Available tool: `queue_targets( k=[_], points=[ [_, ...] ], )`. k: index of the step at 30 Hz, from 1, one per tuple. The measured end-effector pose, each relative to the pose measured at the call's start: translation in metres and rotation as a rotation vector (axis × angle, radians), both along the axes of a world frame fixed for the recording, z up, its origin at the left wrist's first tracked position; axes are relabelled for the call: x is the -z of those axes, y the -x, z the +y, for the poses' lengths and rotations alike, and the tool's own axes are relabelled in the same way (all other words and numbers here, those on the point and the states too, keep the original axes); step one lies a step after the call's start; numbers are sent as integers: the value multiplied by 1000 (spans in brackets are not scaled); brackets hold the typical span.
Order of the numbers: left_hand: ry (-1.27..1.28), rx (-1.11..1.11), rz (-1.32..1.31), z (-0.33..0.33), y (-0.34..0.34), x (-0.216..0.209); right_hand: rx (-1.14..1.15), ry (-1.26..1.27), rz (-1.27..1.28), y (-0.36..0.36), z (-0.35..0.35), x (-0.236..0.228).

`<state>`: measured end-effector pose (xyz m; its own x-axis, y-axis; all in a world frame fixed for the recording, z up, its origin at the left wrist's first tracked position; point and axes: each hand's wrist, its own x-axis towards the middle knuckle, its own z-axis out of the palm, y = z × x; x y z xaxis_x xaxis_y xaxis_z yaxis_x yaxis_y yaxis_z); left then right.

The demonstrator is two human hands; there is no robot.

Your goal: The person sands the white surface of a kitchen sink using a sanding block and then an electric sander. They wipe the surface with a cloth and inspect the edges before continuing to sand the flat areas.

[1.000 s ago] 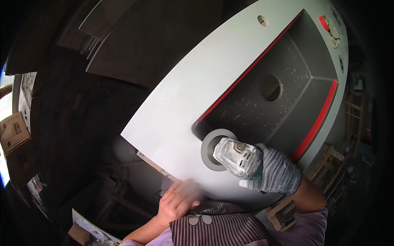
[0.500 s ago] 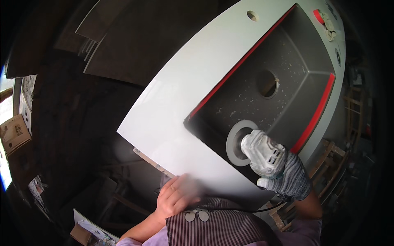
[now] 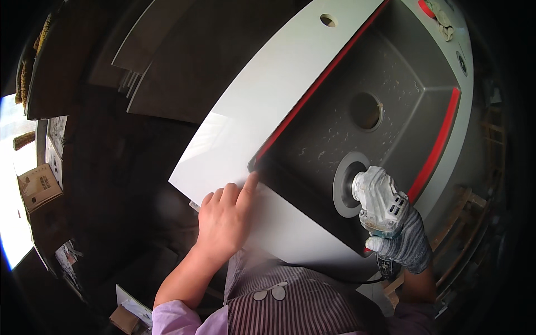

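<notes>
My right hand (image 3: 401,243), in a grey knitted glove, is wrapped round a dusty white angle grinder (image 3: 381,192). The grinder's round pale disc (image 3: 340,192) is over the near end of a dark grey sink (image 3: 318,137). My bare left hand (image 3: 223,215) is on the white countertop (image 3: 223,131), holding nothing. Its index finger reaches to the sink's near-left corner and the other fingers are partly bent. Red tape (image 3: 329,76) lines the sink's left edge, and a wider red strip (image 3: 438,148) runs along the right side.
The sink has a round drain hole (image 3: 367,111) and pale scraps. A tap hole (image 3: 328,20) pierces the countertop's left side. A roll of red tape (image 3: 426,8) and a crumpled cloth (image 3: 445,29) lie at the far right. Wooden pallets (image 3: 458,223) are at right, a cardboard box (image 3: 40,187) at left.
My left hand has moved up from the countertop's near edge to the sink's corner, its index finger now extended. The grinder has shifted slightly right, still in my right hand.
</notes>
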<state>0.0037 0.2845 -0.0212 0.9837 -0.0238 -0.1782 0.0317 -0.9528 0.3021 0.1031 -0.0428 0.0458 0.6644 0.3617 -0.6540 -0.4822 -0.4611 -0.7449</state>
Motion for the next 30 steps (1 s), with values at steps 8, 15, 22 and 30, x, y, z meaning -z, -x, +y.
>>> queue_targets(
  k=[8,15,22,30],
  points=[
    [83,99,40,-21,5,2,-5,8,2,0,-4,5],
    [150,204,27,-40,13,-3,18,-44,46,0,1,5],
    [9,81,-1,-4,-2,2,34,-50,29,1,7,5],
    [-32,60,28,-5,1,4,-23,9,-21,2,6,4]
  ],
)
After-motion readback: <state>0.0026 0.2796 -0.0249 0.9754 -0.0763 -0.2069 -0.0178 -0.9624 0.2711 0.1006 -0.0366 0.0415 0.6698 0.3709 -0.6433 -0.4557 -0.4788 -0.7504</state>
